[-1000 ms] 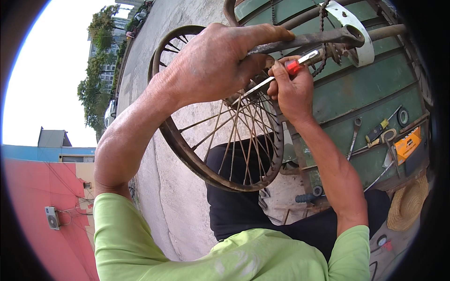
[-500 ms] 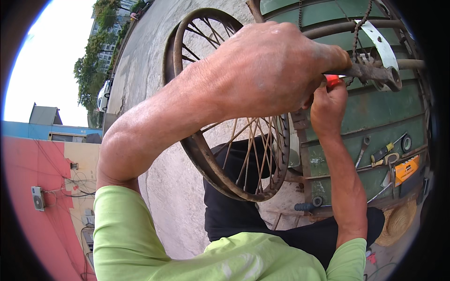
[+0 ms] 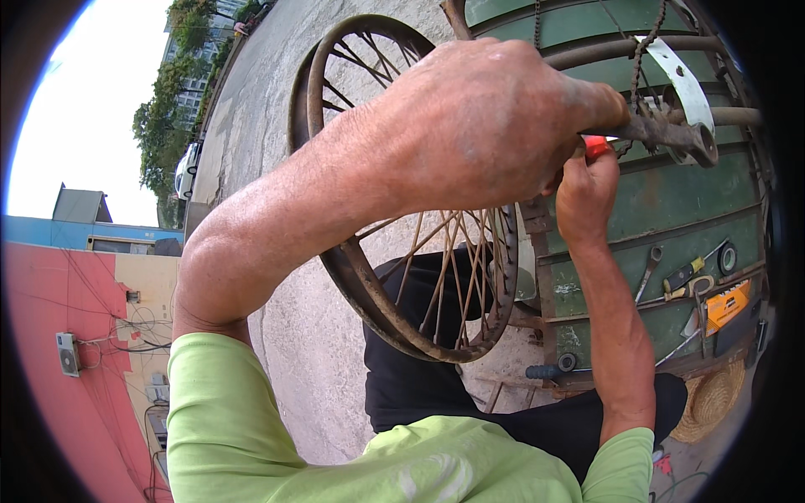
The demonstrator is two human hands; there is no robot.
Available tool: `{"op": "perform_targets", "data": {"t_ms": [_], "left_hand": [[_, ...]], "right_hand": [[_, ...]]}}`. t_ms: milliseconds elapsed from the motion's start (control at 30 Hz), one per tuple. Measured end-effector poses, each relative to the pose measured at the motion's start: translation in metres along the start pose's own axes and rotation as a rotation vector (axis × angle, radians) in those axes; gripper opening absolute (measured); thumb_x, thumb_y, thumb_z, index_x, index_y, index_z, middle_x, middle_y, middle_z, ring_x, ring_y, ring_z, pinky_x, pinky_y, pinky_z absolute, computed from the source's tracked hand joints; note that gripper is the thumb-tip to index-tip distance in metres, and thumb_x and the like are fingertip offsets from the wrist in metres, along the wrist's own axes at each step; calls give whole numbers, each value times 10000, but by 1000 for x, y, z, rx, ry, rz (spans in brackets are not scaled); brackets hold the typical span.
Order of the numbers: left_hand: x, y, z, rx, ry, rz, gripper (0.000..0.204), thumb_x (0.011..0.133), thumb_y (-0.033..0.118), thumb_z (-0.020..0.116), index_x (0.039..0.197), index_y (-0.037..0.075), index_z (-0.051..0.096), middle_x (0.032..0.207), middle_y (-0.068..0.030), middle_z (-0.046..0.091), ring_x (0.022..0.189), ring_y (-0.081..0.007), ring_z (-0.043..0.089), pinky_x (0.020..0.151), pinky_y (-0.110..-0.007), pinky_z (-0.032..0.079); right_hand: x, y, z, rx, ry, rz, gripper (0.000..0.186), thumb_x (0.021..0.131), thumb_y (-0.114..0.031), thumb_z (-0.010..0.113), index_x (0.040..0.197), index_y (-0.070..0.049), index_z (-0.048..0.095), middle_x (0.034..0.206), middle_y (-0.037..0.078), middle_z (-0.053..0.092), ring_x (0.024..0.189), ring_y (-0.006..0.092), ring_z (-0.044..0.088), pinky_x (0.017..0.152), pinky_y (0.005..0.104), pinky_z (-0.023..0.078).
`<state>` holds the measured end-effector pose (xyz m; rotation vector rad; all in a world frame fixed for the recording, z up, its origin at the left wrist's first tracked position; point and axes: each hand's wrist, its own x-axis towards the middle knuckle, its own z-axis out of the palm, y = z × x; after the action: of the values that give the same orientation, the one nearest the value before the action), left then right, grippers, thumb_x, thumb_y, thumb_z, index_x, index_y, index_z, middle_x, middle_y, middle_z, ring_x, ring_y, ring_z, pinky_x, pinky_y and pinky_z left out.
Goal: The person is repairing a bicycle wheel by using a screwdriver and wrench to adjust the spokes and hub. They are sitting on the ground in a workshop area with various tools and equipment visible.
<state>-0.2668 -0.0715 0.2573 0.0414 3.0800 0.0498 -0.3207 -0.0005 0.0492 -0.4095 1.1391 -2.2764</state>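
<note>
My left hand point(image 3: 486, 126) reaches across the view, closed round a dark metal bar point(image 3: 662, 132) that ends in a round ring. Its thumb lies along the bar, and the back of the hand hides most of the grip. Just below, my right hand point(image 3: 586, 197) is closed on a small red piece point(image 3: 596, 146), whose kind I cannot make out. A rusty chain point(image 3: 637, 67) hangs beside the bar, near a pale metal strip with holes point(image 3: 681, 77). Left of my hands stands a rusty spoked wheel point(image 3: 369, 289), partly behind my left forearm.
On the green slatted bed point(image 3: 662, 201) at the right lie a wrench point(image 3: 648, 272), a yellow-and-black screwdriver point(image 3: 686, 272), an orange package point(image 3: 726, 308) and a black-handled tool point(image 3: 545, 370). A straw hat point(image 3: 713, 402) is at lower right. Concrete ground point(image 3: 293, 369) lies left of the wheel.
My right hand and forearm have shifted very slightly to the left. My left hand keeps its hold on the bar, almost still.
</note>
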Motion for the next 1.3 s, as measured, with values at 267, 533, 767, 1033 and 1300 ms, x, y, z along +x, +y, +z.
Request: {"op": "perform_targets", "data": {"t_ms": [267,533,767,1033,1300], "left_hand": [[0,-5,6,-30,57,50,253,886,147,719,1136,109,738,792,-157,749,781,-321,768,681,-458,613],[0,-5,6,-25,43,41,286,867,142,705,1151,132,739,787,-171,738,778,-351,753,676,-487,591],[1,-3,7,-27,27,36,297,868,126,692,1162,136,736,792,-175,737,782,-358,752,686,-490,590],[-2,-1,9,-57,28,39,300,882,128,700,1181,119,728,824,-177,745,803,-355,755,716,-486,598],[-1,-1,6,-22,0,30,311,891,132,697,1201,136,721,818,-176,743,798,-352,757,708,-486,597]], "right_hand": [[1,-2,2,20,18,-25,244,1045,-212,614,888,-28,577,608,11,581,494,89,558,444,244,418],[2,0,-2,26,16,-1,235,1033,-207,624,893,-24,576,629,20,600,506,88,561,452,243,430],[6,9,-6,80,34,27,202,1019,-197,637,928,-23,592,716,32,628,518,89,575,450,241,438],[4,3,-5,85,-21,-1,171,1023,-175,632,966,-14,624,750,37,638,520,87,579,451,232,440],[4,8,-8,58,-9,12,174,1022,-167,622,954,-8,627,731,32,636,520,85,581,451,235,434]]}}
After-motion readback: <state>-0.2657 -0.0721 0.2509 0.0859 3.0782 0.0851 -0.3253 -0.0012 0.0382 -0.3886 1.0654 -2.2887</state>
